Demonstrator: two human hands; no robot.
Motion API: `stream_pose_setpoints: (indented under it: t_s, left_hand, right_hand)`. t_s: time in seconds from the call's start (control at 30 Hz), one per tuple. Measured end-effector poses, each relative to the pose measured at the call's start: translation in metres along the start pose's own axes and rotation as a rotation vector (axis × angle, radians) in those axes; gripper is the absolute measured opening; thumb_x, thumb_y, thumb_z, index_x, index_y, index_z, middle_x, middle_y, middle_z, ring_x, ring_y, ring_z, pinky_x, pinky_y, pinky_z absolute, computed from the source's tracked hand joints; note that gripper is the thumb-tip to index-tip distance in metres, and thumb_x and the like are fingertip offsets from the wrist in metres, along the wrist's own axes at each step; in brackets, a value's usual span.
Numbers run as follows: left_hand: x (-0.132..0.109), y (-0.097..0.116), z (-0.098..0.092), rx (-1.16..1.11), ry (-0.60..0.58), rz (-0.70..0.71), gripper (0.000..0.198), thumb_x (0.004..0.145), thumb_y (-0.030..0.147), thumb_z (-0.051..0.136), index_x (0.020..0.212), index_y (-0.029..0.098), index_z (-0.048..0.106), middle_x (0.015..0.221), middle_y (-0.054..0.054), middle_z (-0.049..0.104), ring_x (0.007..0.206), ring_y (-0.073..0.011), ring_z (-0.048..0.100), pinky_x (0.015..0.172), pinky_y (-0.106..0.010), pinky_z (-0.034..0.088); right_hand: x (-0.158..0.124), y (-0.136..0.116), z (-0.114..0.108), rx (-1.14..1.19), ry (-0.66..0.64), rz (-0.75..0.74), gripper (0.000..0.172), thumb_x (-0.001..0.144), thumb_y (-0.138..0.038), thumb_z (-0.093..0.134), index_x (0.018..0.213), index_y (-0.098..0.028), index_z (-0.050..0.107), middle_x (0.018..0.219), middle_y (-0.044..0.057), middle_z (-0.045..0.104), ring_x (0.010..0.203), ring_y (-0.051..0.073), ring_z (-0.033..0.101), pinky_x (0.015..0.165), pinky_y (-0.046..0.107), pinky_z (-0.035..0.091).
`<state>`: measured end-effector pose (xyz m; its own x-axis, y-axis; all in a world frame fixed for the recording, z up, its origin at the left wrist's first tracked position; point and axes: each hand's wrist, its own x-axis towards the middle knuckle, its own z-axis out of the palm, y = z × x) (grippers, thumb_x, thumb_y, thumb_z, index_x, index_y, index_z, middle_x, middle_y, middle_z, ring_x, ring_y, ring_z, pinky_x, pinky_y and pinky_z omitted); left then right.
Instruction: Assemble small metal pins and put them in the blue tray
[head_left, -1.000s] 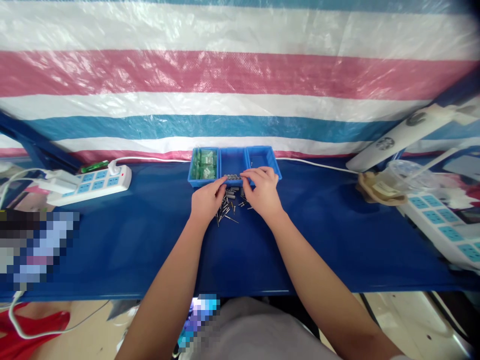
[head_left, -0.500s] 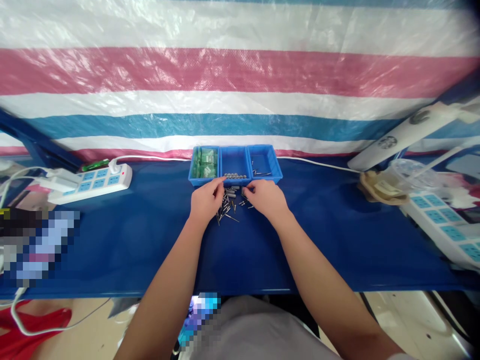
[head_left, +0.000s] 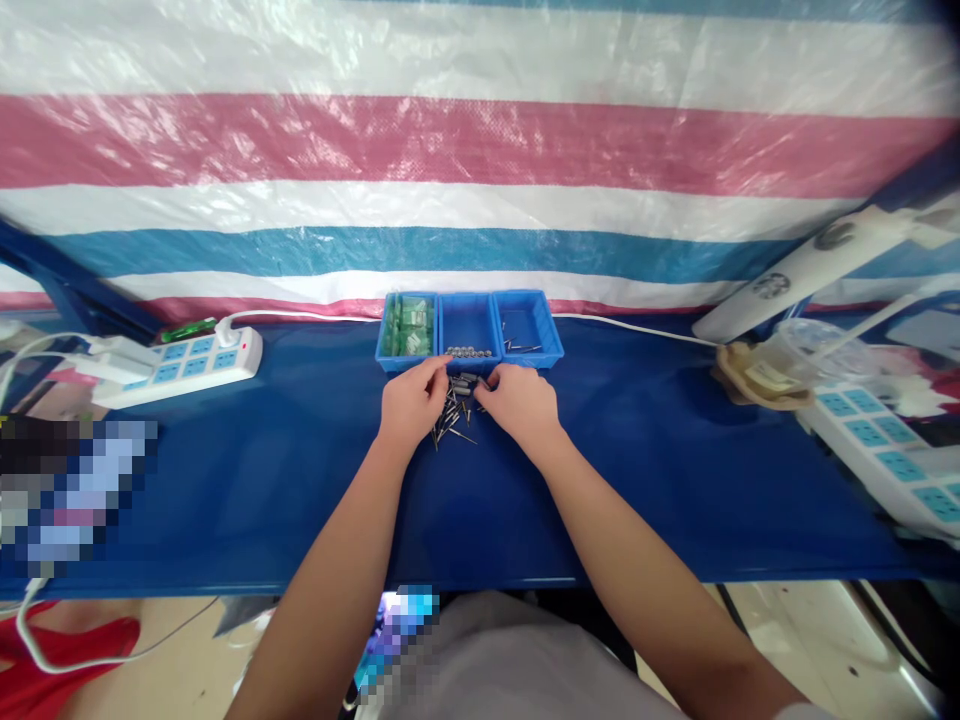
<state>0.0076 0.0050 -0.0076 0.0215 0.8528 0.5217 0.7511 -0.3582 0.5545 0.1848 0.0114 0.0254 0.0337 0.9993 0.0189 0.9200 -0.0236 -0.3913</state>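
Observation:
A pile of small metal pins and cylinders (head_left: 451, 412) lies on the blue table in front of three joined blue bins. The left bin (head_left: 384, 340) holds green and clear packets, the middle bin (head_left: 466, 318) has a row of small round metal pieces along its front, and the right bin (head_left: 534, 312) holds a few thin metal pins. My left hand (head_left: 411, 402), fingers pinched, is at the pile's left edge by the bins. My right hand (head_left: 523, 400) is pinched at the pile's right side. What either pinch holds is too small to make out.
A white power strip (head_left: 244, 362) and cables are at the left. At the right are a plastic cup in a brown holder (head_left: 772, 375), another power strip (head_left: 870, 433) and a white tube (head_left: 772, 282). A striped sheet (head_left: 465, 145) hangs behind.
My right hand has shifted slightly left, closer to the metal pieces. My left hand has stayed almost where it was.

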Motion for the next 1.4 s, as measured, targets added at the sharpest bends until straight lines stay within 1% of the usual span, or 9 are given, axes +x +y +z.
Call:
stream_pose_setpoints:
  t_s: [0.1,0.2,0.3,0.43,0.7,0.83,1.07,1.23,1.4]
  left_hand:
    - [-0.001,0.0,0.0,-0.038,-0.007,-0.006,0.028,0.097,0.023,0.055,0.115,0.021,0.077,0.083,-0.002,0.077,0.073,-0.013,0.071,0.072,-0.023,0.053]
    - [-0.002,0.0,0.0,-0.091,-0.024,0.004,0.026,0.097,0.026,0.056,0.111,0.021,0.077,0.08,-0.002,0.076,0.071,-0.0127,0.07,0.071,-0.022,0.053]
    - [-0.004,0.001,0.001,-0.14,-0.049,0.029,0.026,0.097,0.029,0.056,0.11,0.02,0.077,0.078,-0.002,0.075,0.068,-0.0121,0.067,0.069,-0.022,0.053]
    - [-0.004,0.003,0.0,-0.167,-0.101,0.056,0.025,0.094,0.03,0.06,0.11,0.02,0.077,0.067,0.002,0.068,0.057,-0.0096,0.06,0.063,-0.021,0.049]
    - [-0.003,0.001,-0.001,-0.11,-0.123,0.034,0.025,0.093,0.038,0.065,0.108,0.022,0.076,0.066,0.003,0.066,0.058,-0.01,0.059,0.063,-0.021,0.047]
    - [-0.004,0.001,0.0,-0.124,-0.123,0.039,0.028,0.096,0.035,0.06,0.117,0.022,0.074,0.072,0.001,0.071,0.061,-0.0108,0.062,0.065,-0.022,0.049]
    - [-0.003,0.003,-0.002,-0.163,-0.107,0.027,0.03,0.099,0.035,0.057,0.12,0.021,0.073,0.074,0.0,0.072,0.06,-0.0107,0.063,0.066,-0.022,0.05]
    - [-0.003,0.002,-0.001,-0.203,-0.065,-0.009,0.036,0.097,0.035,0.061,0.13,0.022,0.066,0.066,0.005,0.064,0.056,-0.0086,0.057,0.064,-0.019,0.049]
    - [-0.002,-0.001,0.001,-0.237,-0.005,0.032,0.025,0.098,0.033,0.061,0.119,0.022,0.068,0.06,0.007,0.057,0.054,-0.0071,0.054,0.062,-0.018,0.046]
  right_hand:
    - [-0.004,-0.002,-0.004,0.164,0.048,0.008,0.018,0.082,-0.038,0.067,0.073,-0.023,0.067,0.07,0.007,0.07,0.065,0.024,0.067,0.061,0.034,0.047]
    - [-0.007,-0.007,-0.005,0.515,0.062,-0.042,0.02,0.083,-0.041,0.066,0.074,-0.023,0.063,0.066,0.001,0.067,0.061,0.019,0.062,0.061,0.032,0.047]
    - [-0.007,-0.011,-0.001,0.846,0.072,-0.096,0.022,0.082,-0.042,0.067,0.076,-0.022,0.061,0.07,0.0,0.067,0.064,0.016,0.06,0.063,0.03,0.049]
    - [-0.005,-0.013,0.01,1.04,0.027,-0.101,0.024,0.081,-0.045,0.071,0.081,-0.021,0.064,0.078,0.001,0.069,0.071,0.016,0.063,0.069,0.03,0.052]
    - [-0.005,-0.012,0.015,1.02,-0.011,-0.11,0.027,0.082,-0.047,0.072,0.082,-0.021,0.064,0.078,0.0,0.068,0.069,0.015,0.06,0.068,0.03,0.051]
    - [-0.004,-0.011,0.017,1.077,0.023,-0.12,0.028,0.081,-0.044,0.074,0.097,-0.022,0.065,0.082,0.0,0.069,0.07,0.015,0.061,0.07,0.031,0.053]
    - [-0.003,-0.012,0.016,1.164,-0.034,-0.156,0.029,0.083,-0.045,0.072,0.1,-0.022,0.069,0.091,0.004,0.073,0.084,0.019,0.07,0.082,0.036,0.059]
    - [-0.002,-0.014,0.013,1.245,-0.035,-0.088,0.031,0.078,-0.046,0.076,0.093,-0.021,0.069,0.085,0.004,0.074,0.078,0.018,0.069,0.074,0.033,0.059]
    - [0.002,-0.012,0.015,1.261,-0.036,-0.058,0.036,0.078,-0.052,0.075,0.092,-0.019,0.071,0.081,0.004,0.073,0.071,0.016,0.065,0.066,0.03,0.056]
